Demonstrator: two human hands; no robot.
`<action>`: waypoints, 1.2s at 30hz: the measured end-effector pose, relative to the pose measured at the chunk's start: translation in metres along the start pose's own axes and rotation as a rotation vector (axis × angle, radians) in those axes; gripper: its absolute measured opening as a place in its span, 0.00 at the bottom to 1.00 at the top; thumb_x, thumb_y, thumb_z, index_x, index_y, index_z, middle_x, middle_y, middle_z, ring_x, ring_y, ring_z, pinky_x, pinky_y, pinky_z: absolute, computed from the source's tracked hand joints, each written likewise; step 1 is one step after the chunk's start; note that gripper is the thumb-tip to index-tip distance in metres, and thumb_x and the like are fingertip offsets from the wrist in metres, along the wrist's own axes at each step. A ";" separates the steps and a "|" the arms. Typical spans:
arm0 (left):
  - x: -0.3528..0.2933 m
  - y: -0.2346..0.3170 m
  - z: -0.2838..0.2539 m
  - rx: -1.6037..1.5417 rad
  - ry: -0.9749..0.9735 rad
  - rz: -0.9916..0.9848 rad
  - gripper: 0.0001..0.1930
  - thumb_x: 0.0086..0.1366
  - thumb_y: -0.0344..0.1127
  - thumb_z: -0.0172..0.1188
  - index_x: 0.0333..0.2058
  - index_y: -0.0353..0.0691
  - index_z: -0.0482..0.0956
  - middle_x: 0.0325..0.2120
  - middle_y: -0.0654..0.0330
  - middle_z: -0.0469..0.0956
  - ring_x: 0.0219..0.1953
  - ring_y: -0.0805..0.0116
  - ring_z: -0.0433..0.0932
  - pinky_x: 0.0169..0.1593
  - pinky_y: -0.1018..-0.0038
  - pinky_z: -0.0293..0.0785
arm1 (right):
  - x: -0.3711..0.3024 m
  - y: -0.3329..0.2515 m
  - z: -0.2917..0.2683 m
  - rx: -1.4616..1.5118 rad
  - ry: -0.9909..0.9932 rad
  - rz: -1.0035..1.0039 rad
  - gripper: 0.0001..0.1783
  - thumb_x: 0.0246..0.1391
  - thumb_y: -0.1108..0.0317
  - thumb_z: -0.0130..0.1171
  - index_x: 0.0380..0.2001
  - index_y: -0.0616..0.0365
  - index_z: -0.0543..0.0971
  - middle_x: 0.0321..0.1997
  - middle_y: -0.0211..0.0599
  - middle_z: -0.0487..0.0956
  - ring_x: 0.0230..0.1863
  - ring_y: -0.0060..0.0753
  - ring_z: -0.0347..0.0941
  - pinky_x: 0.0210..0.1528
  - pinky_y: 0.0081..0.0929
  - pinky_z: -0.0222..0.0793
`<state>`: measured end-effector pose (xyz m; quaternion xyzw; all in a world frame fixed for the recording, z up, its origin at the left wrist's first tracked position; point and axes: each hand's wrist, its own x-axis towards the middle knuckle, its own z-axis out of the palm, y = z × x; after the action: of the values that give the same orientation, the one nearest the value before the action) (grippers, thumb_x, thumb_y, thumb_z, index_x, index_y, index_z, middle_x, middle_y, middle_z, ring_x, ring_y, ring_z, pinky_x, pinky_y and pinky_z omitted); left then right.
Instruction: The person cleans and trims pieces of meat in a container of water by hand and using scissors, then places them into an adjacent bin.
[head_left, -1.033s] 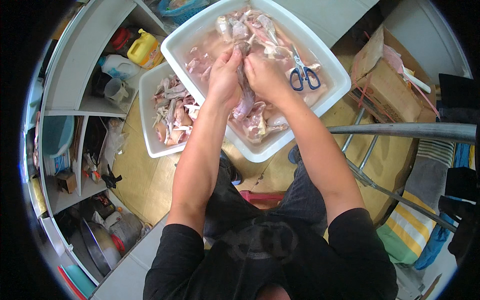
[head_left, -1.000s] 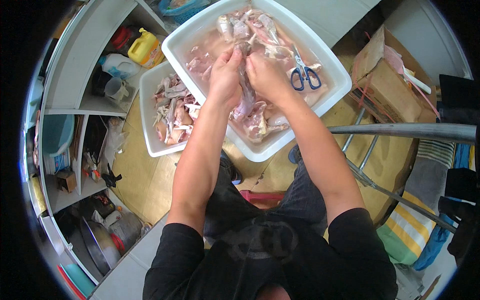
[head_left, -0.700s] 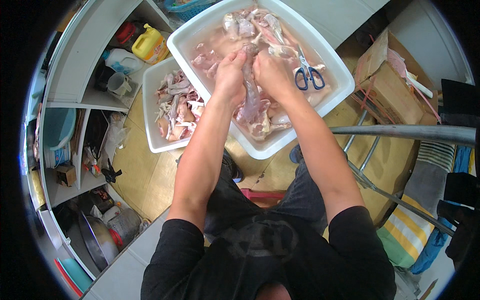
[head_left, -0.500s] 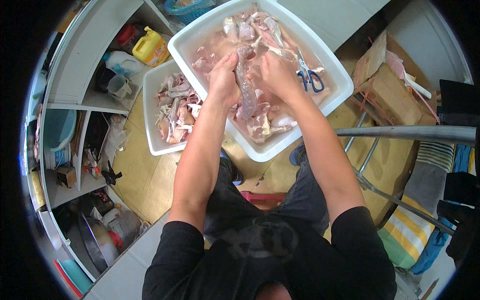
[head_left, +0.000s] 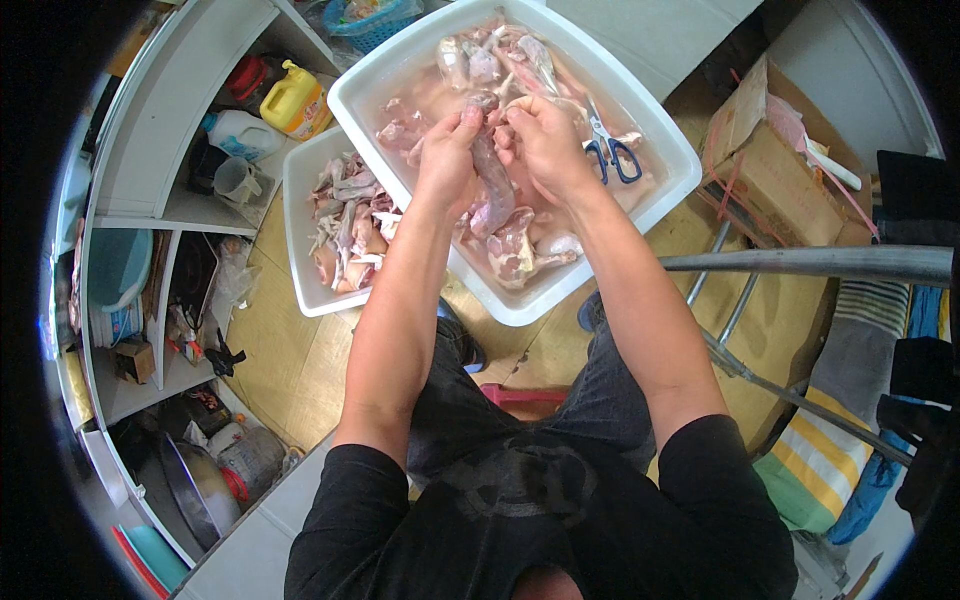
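A long, limp poultry neck [head_left: 488,165] with greyish-pink skin hangs over the large white tub [head_left: 345,100], which holds cloudy pinkish water and raw poultry pieces [head_left: 515,250]. Closed around one side of the neck is my left hand [head_left: 452,155], its thumb near the top end. My right hand [head_left: 545,148] is closed too, thumb and curled fingers pinching at the neck's upper part; exactly what lies between those fingertips is partly hidden. Scissors [head_left: 612,155] with dark blue handles lean in the tub, just right of my right hand.
A smaller white tub [head_left: 300,240] full of poultry pieces stands on the floor at left. Shelves [head_left: 190,215] with a yellow jug [head_left: 298,100] line the left side. At right are a cardboard box [head_left: 755,150] and a metal rail [head_left: 800,262]. A blue basket [head_left: 375,30] sits at the back.
My right hand has turned and moved slightly left, bringing its thumb and fingers against the neck's upper end. My left hand stays around the neck.
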<state>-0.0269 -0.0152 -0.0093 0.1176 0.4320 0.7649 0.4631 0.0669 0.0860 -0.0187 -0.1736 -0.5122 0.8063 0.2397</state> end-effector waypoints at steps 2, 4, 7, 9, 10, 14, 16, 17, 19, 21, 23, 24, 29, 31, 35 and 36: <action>0.002 -0.004 -0.005 0.030 -0.039 -0.012 0.12 0.75 0.37 0.49 0.43 0.33 0.75 0.29 0.60 0.76 0.27 0.72 0.75 0.30 0.75 0.74 | -0.002 -0.003 0.008 0.145 0.020 0.036 0.08 0.66 0.71 0.47 0.34 0.64 0.72 0.25 0.33 0.73 0.22 0.22 0.68 0.23 0.19 0.66; 0.002 -0.006 -0.006 0.042 -0.044 -0.018 0.13 0.76 0.37 0.46 0.45 0.33 0.75 0.31 0.60 0.76 0.29 0.72 0.74 0.32 0.74 0.73 | -0.003 -0.004 0.007 0.280 0.013 0.063 0.08 0.66 0.71 0.47 0.34 0.64 0.71 0.28 0.35 0.73 0.24 0.23 0.68 0.24 0.20 0.66; 0.000 -0.007 -0.001 0.238 0.102 0.001 0.14 0.76 0.38 0.47 0.44 0.32 0.75 0.30 0.60 0.75 0.30 0.71 0.74 0.32 0.73 0.73 | 0.003 -0.011 -0.014 0.339 0.026 0.058 0.06 0.66 0.72 0.48 0.35 0.64 0.71 0.32 0.38 0.74 0.28 0.24 0.68 0.27 0.22 0.66; 0.001 -0.006 -0.007 0.182 0.070 -0.041 0.15 0.76 0.39 0.46 0.45 0.33 0.74 0.30 0.60 0.74 0.30 0.70 0.74 0.34 0.71 0.74 | 0.009 -0.019 -0.027 0.211 0.108 0.009 0.06 0.65 0.73 0.48 0.36 0.65 0.73 0.32 0.39 0.75 0.29 0.25 0.69 0.28 0.25 0.67; 0.002 -0.005 -0.009 0.160 0.051 -0.063 0.15 0.76 0.39 0.45 0.46 0.33 0.74 0.30 0.60 0.74 0.31 0.69 0.74 0.34 0.71 0.75 | 0.010 -0.024 -0.025 0.151 0.152 -0.019 0.07 0.64 0.73 0.48 0.36 0.65 0.73 0.31 0.39 0.75 0.29 0.26 0.70 0.28 0.26 0.67; 0.006 -0.001 -0.017 -0.101 0.059 -0.020 0.16 0.77 0.38 0.41 0.47 0.31 0.73 0.30 0.55 0.75 0.31 0.63 0.75 0.41 0.65 0.76 | -0.005 -0.003 -0.010 -1.076 0.106 -0.257 0.14 0.61 0.73 0.53 0.48 0.65 0.76 0.37 0.45 0.80 0.40 0.35 0.78 0.45 0.28 0.72; 0.009 -0.001 -0.019 -0.196 0.017 -0.001 0.17 0.77 0.38 0.40 0.48 0.30 0.73 0.33 0.53 0.77 0.35 0.61 0.76 0.45 0.63 0.76 | -0.008 0.002 -0.012 -0.921 0.000 -0.257 0.17 0.60 0.69 0.55 0.52 0.57 0.76 0.42 0.43 0.82 0.44 0.37 0.80 0.48 0.32 0.73; 0.010 0.000 -0.022 -0.243 0.000 0.010 0.17 0.77 0.38 0.40 0.48 0.30 0.73 0.35 0.52 0.77 0.38 0.60 0.77 0.48 0.62 0.76 | -0.010 -0.001 -0.007 -0.841 -0.057 -0.254 0.19 0.60 0.68 0.56 0.54 0.54 0.77 0.44 0.41 0.83 0.46 0.39 0.80 0.49 0.34 0.73; 0.012 -0.002 -0.022 -0.237 0.005 0.036 0.17 0.77 0.37 0.40 0.49 0.29 0.72 0.39 0.49 0.78 0.42 0.59 0.77 0.51 0.61 0.75 | -0.009 -0.002 -0.003 -0.683 -0.104 -0.034 0.22 0.61 0.68 0.56 0.58 0.59 0.73 0.50 0.49 0.80 0.48 0.38 0.80 0.52 0.31 0.72; 0.015 -0.003 -0.017 -0.207 -0.014 0.060 0.18 0.77 0.37 0.39 0.51 0.29 0.71 0.44 0.47 0.77 0.47 0.58 0.76 0.54 0.60 0.74 | -0.013 0.019 -0.002 -0.547 -0.094 -0.142 0.22 0.62 0.69 0.55 0.58 0.62 0.72 0.50 0.52 0.80 0.48 0.37 0.79 0.52 0.30 0.72; 0.013 -0.002 -0.015 -0.154 -0.030 0.102 0.19 0.77 0.36 0.37 0.55 0.29 0.69 0.51 0.47 0.75 0.52 0.57 0.75 0.56 0.60 0.72 | -0.014 0.012 0.009 -0.710 -0.074 -0.110 0.19 0.64 0.67 0.55 0.56 0.64 0.72 0.50 0.45 0.80 0.49 0.30 0.76 0.49 0.28 0.71; 0.015 -0.004 -0.016 -0.160 0.011 0.146 0.20 0.76 0.39 0.41 0.55 0.31 0.72 0.49 0.49 0.77 0.50 0.59 0.77 0.55 0.63 0.73 | -0.014 0.005 0.010 -0.717 -0.078 -0.003 0.19 0.64 0.67 0.55 0.55 0.64 0.72 0.48 0.44 0.81 0.48 0.29 0.76 0.48 0.28 0.71; 0.002 0.002 0.000 1.038 0.211 0.357 0.25 0.68 0.53 0.56 0.39 0.29 0.76 0.27 0.42 0.79 0.33 0.47 0.81 0.39 0.57 0.75 | -0.006 0.007 -0.005 -0.682 0.001 -0.065 0.15 0.65 0.70 0.52 0.51 0.65 0.73 0.43 0.41 0.80 0.46 0.27 0.74 0.48 0.27 0.70; -0.001 -0.003 0.007 1.301 0.205 0.389 0.25 0.67 0.53 0.57 0.35 0.30 0.75 0.27 0.38 0.78 0.33 0.41 0.80 0.38 0.54 0.73 | -0.008 0.012 -0.006 -0.720 -0.012 -0.138 0.17 0.62 0.69 0.51 0.52 0.64 0.72 0.42 0.51 0.80 0.42 0.42 0.78 0.46 0.35 0.71; 0.000 -0.001 0.006 1.347 0.185 0.506 0.18 0.70 0.46 0.54 0.30 0.34 0.75 0.24 0.40 0.78 0.31 0.37 0.78 0.36 0.51 0.72 | -0.018 -0.001 -0.003 -0.609 -0.079 -0.154 0.21 0.61 0.70 0.53 0.56 0.66 0.70 0.44 0.49 0.80 0.43 0.37 0.77 0.46 0.32 0.71; -0.001 -0.002 0.007 1.311 0.175 0.563 0.18 0.70 0.44 0.54 0.30 0.33 0.75 0.23 0.41 0.77 0.30 0.37 0.77 0.35 0.51 0.72 | -0.018 -0.001 -0.007 -0.606 -0.094 -0.153 0.21 0.61 0.70 0.53 0.56 0.66 0.70 0.44 0.48 0.80 0.43 0.36 0.77 0.46 0.32 0.71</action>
<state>-0.0212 -0.0117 -0.0070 0.4168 0.7912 0.4452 0.0461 0.0853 0.0818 -0.0200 -0.1607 -0.7511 0.6039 0.2128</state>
